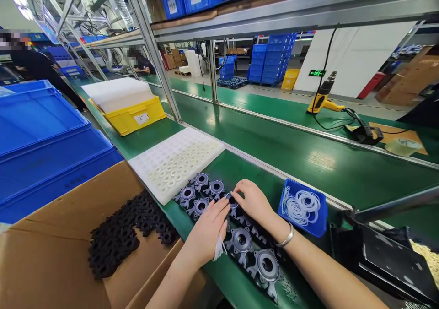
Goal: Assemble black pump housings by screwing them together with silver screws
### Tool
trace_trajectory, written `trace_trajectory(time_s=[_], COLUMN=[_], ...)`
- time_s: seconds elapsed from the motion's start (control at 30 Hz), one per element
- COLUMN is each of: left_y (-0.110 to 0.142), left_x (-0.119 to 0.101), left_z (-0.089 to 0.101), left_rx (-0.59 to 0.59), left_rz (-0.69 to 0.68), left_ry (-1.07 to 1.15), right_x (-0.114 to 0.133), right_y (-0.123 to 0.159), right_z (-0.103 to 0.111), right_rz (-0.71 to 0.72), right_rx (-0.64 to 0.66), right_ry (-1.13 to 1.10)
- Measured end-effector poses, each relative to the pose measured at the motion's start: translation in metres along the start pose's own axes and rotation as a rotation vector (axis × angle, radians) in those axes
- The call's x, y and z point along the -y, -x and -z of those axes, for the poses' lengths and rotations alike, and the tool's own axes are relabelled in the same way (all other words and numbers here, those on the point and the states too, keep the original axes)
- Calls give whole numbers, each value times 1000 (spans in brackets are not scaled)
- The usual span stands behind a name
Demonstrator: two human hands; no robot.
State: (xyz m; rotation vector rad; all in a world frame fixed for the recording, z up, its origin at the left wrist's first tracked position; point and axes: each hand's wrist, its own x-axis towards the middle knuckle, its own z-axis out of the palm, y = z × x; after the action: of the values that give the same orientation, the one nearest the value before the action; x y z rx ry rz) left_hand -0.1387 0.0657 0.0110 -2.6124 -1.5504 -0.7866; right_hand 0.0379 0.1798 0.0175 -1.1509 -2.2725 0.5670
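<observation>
Black ring-shaped housings [242, 240] with round centre openings lie in rows on the green bench. My left hand [209, 231] is over the middle of them, fingers curled, with a bundle of thin white rings [219, 248] hanging out from under its palm. Beside it, my right hand [254, 201] has thumb and fingertips closed down at the rim of one housing [232, 201]. Whatever sits between those fingertips is too small to make out. To the right of that hand stands a small blue tray [320, 229] with loose white rings [302, 206] in it.
A white foam tray [209, 155] holding round pale pieces lies ahead. Left are a cardboard box [44, 235] of black parts, stacked blue bins [44, 139] and a yellow bin [137, 119]. A heat gun [322, 98] stands across the bench; a metal post [151, 48] rises nearby.
</observation>
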Motion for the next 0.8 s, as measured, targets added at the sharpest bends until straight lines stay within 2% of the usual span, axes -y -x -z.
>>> trace_trajectory(time_s=[0.27, 0.47, 0.67, 0.8], left_y=[-4, -6, -7, -9], left_x=[5, 6, 7, 4], left_z=[-5, -5, -3, -3], left_rx=[76, 106, 125, 123], left_rz=[-75, -83, -66, -54], left_ry=[-82, -62, -30, -30], right_x=[2, 7, -2, -8], right_y=[6, 14, 20, 34], right_z=[7, 16, 19, 25], right_rz=[40, 305, 299, 276], right_rx=[7, 178, 160, 119], right_ry=[4, 9, 107, 102])
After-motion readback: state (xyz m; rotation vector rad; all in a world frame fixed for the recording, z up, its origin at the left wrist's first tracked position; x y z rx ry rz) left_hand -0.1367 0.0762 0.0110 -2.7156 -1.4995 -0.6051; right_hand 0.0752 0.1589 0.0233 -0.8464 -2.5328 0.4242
